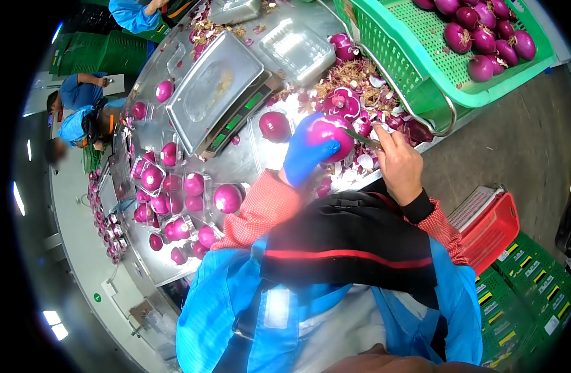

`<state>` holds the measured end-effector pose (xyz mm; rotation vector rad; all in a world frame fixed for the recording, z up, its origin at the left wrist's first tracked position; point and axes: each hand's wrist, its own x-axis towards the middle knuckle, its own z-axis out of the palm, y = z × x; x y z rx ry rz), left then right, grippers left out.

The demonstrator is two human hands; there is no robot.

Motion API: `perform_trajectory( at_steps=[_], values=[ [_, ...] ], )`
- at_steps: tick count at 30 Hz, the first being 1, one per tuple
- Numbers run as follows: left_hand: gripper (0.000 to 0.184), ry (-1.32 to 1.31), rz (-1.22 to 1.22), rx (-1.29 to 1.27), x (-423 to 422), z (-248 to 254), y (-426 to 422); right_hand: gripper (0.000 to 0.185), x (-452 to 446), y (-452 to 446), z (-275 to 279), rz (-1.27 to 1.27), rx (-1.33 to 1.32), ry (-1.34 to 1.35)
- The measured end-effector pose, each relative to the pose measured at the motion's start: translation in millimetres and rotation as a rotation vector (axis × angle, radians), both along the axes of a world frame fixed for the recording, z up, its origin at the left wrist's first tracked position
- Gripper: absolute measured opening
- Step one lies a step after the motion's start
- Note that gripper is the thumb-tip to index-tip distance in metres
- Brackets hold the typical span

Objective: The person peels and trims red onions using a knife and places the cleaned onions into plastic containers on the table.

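My left hand [302, 152], in a blue glove, is wrapped around a red onion [333, 135] above the table. My bare right hand [398, 163] grips a small knife [364, 139], its blade touching the onion's right side; the handle is mostly hidden in my fingers. Below and beyond my hands lie onion skins [354, 79] and dry roots. Left of my glove, another red onion [274, 127] sits in a clear plastic tray [258, 144].
A metal-topped scale [214, 93] and stacked clear trays [298, 51] stand on the steel table. Packed onions [173, 193] lie at left. A green crate [385, 43] holds onions at upper right. A red basket [491, 230] stands at right. Other people [80, 121] are at far left.
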<state>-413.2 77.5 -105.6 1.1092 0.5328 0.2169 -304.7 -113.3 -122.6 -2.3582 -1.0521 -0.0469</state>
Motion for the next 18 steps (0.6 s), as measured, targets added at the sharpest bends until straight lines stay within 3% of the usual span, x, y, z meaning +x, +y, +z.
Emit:
perform_trajectory(
  at_steps=[4, 5, 8, 9, 12, 13, 18],
  values=[
    [0.067, 0.065, 0.007, 0.086, -0.4, -8.3, 0.1, 0.034, -11.1, 9.9, -16.6, -0.062, 0.139, 0.245],
    [0.067, 0.083, 0.0, 0.11, -1.2, -13.1, 1.6, 0.03, -9.9, 14.3, -28.7, -0.035, 0.276, 0.28],
    [0.073, 0.065, -0.161, 0.212, -13.5, -15.2, -8.7, 0.034, 29.2, 6.7, -37.2, -0.286, 0.082, 0.919],
    [0.068, 0.03, -0.152, 0.225, -12.5, -13.5, -10.7, 0.04, 29.3, 5.0, -27.6, -0.202, 0.058, 0.887],
    [0.061, 0.05, -0.058, -0.13, -2.2, -3.2, -5.3, 0.043, 14.0, 15.9, -26.0, -0.053, 0.223, 0.785],
    [0.059, 0.024, -0.094, -0.118, -0.6, -10.4, 2.0, 0.045, 8.1, 20.6, -12.2, -0.002, 0.33, 0.762],
    [0.058, 0.024, -0.096, -0.229, -5.1, -22.6, 5.0, 0.041, 0.0, 24.5, 9.2, 0.086, 0.338, 0.344]
  ],
)
